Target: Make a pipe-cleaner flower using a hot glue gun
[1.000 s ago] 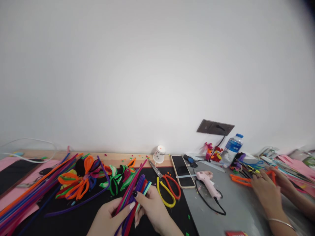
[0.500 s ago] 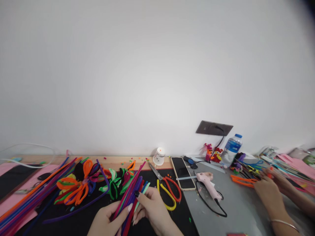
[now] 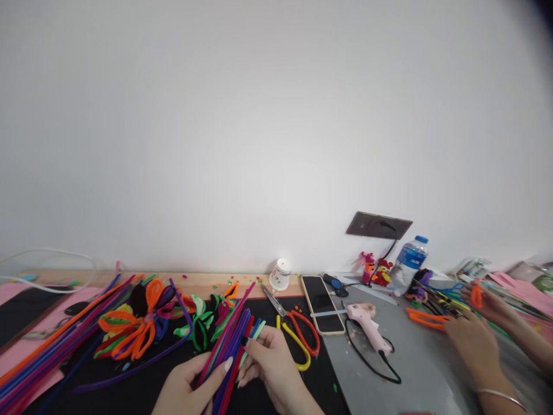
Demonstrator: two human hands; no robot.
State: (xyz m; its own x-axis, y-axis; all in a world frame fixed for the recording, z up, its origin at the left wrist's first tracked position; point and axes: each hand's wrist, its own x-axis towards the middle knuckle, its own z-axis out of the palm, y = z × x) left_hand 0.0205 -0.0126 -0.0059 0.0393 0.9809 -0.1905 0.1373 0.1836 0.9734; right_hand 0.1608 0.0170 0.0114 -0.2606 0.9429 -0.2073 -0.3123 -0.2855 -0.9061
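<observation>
A bundle of coloured pipe cleaners (image 3: 233, 357), mostly purple, magenta and red, slants upward in my left hand (image 3: 192, 383), whose thumb presses across it. My right hand (image 3: 276, 369) pinches a few blue and pale green pipe cleaners (image 3: 257, 329) at the bundle's right side. Left of my hands lies an orange looped pipe-cleaner flower (image 3: 138, 325), with green leaf-like loops (image 3: 199, 323) beside it. Scissors (image 3: 298, 331) with red and yellow handles rest just right of my right hand.
A phone (image 3: 323, 302), a pink glue gun (image 3: 369, 328) with its cord, a white cup (image 3: 280, 275) and a bottle (image 3: 409, 265) stand or lie rightward. Loose pipe cleaners (image 3: 64, 346) spread at left. Another person's hands (image 3: 475, 346) work at far right.
My right hand has shifted slightly right, with the pale green pipe cleaners. The other person's hands have moved apart, and an orange loop now shows in one.
</observation>
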